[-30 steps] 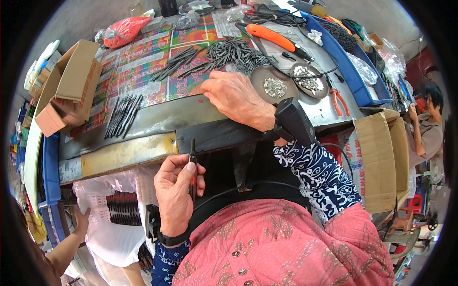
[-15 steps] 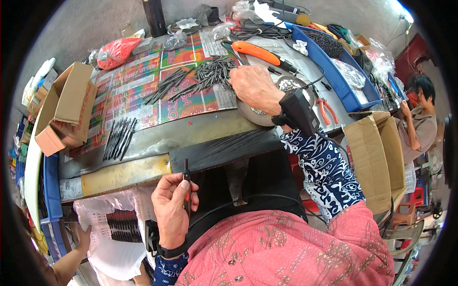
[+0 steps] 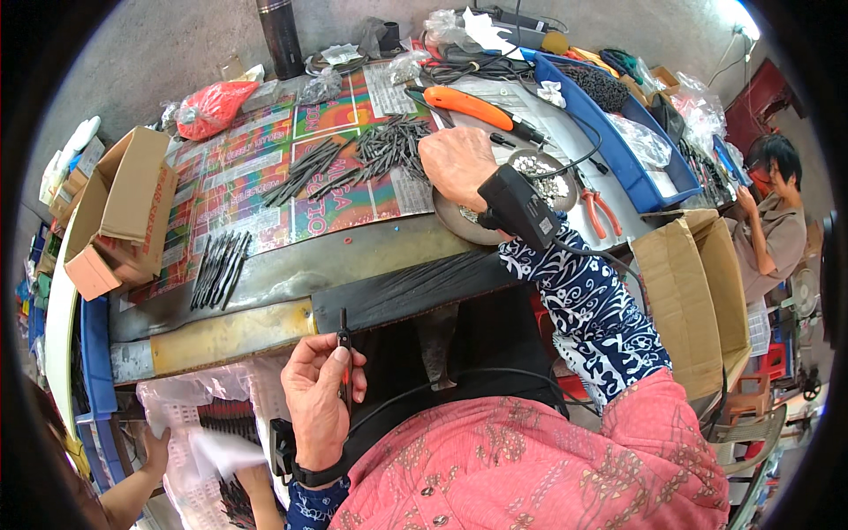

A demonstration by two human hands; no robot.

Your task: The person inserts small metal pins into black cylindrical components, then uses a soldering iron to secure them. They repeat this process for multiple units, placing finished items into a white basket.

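My left hand (image 3: 319,395) is closed around a slim black rod-shaped piece (image 3: 344,340) with a reddish part, held upright in front of the table edge. Thumb and fingers pinch it at mid-length. Over the table, my right hand (image 3: 458,164) is bent with its back up, and its fingertips are hidden. It hovers between a heap of thin black pieces (image 3: 389,146) and the round metal dishes. One dish (image 3: 452,221) lies partly under the wrist; the other holds small white bits (image 3: 539,177). A neat row of black rods (image 3: 221,269) lies at the left.
An orange-handled tool (image 3: 468,103), red pliers (image 3: 601,212) and a blue bin (image 3: 636,168) are at the right. Cardboard boxes stand at the left (image 3: 132,203) and right (image 3: 680,291). A co-worker's hand (image 3: 156,449) is over a lined crate at lower left; another person (image 3: 768,212) sits right.
My right hand has shifted slightly left, its forearm with it. My left hand stays nearly still with the black piece. At lower left, the co-worker's white sheet has moved, and black pieces show beneath.
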